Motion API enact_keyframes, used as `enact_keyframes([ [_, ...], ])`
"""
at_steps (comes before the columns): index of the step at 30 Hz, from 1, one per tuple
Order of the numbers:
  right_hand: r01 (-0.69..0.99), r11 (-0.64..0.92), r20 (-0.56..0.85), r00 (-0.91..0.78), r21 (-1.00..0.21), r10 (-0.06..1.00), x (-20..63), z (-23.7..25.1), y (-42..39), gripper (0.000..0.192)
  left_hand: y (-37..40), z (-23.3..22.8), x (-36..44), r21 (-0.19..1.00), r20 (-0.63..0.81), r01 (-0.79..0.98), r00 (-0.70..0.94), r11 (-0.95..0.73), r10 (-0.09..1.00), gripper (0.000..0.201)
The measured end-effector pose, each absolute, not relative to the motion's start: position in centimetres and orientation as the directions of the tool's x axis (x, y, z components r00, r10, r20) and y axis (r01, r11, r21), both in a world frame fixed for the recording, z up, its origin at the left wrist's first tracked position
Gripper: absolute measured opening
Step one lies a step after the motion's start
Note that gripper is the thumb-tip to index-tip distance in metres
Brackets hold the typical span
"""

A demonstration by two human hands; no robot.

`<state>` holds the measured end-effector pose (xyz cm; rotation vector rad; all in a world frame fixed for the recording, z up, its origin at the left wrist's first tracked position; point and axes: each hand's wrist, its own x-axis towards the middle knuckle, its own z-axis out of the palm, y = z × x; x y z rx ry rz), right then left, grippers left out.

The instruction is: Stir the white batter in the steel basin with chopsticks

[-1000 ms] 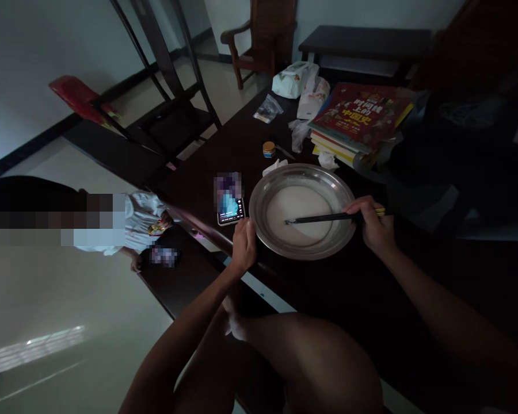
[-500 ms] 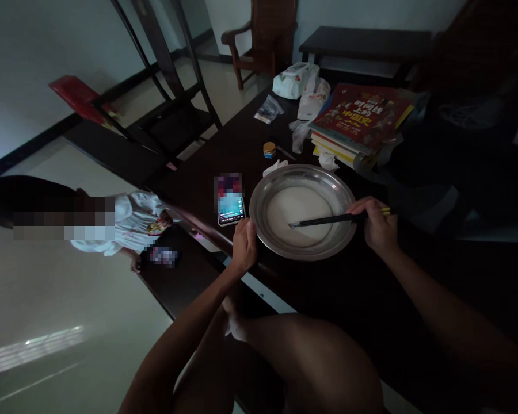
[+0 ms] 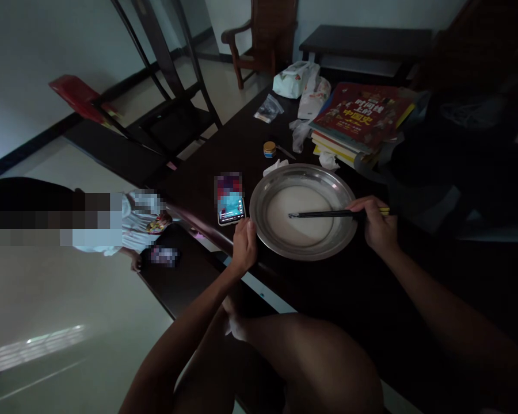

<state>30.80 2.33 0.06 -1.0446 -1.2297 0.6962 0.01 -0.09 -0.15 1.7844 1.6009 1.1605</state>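
Chopsticks (image 3: 322, 214) tips shifted up; L hand (image 3: 244, 246) grips basin (image 3: 267, 230) rim.

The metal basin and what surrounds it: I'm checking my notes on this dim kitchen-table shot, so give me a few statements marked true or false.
1. The right hand holds dark chopsticks with their tips in the white liquid. True.
2. The left hand rests on the lit phone. False: it grips the near-left rim of the metal basin; the phone lies beside it.
3. A stack of books lies beyond the basin. True.
4. The basin sits on the floor. False: it stands on the dark table.
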Motion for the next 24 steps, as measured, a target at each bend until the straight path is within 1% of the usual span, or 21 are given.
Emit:
enact_keyframes([
  [2, 0.084, 0.396, 0.404, 0.243, -0.914, 0.882, 30.8, 0.07, 2.33, 0.042, -0.09, -0.16, 0.02, 0.803, 0.278, 0.557, -0.035, -0.212, 0.96, 0.067],
  [6, 0.102, 0.384, 0.397, 0.188, -0.918, 0.898, 30.74, 0.11, 2.31, 0.042, -0.09, -0.2, 0.01, 0.805, 0.28, 0.554, -0.04, -0.212, 0.959, 0.068],
  [11, 0.083, 0.389, 0.398, 0.241, -0.917, 0.885, 30.86, 0.01, 2.44, 0.044, -0.04, -0.26, 0.0, 0.803, 0.281, 0.558, -0.042, -0.211, 0.959, 0.068],
  [15, 0.089, 0.385, 0.395, 0.2, -0.919, 0.896, 30.84, -0.07, 2.42, 0.041, -0.01, -0.24, 0.01, 0.798, 0.296, 0.559, -0.035, -0.227, 0.955, 0.068],
  [19, 0.092, 0.388, 0.398, 0.236, -0.917, 0.886, 30.8, -0.04, 2.38, 0.042, -0.04, -0.24, -0.02, 0.788, 0.298, 0.571, -0.023, -0.232, 0.954, 0.067],
  [24, 0.102, 0.397, 0.41, 0.195, -0.912, 0.891, 30.75, 0.07, 2.34, 0.041, -0.12, -0.28, -0.05, 0.782, 0.292, 0.583, -0.032, -0.219, 0.956, 0.067],
])
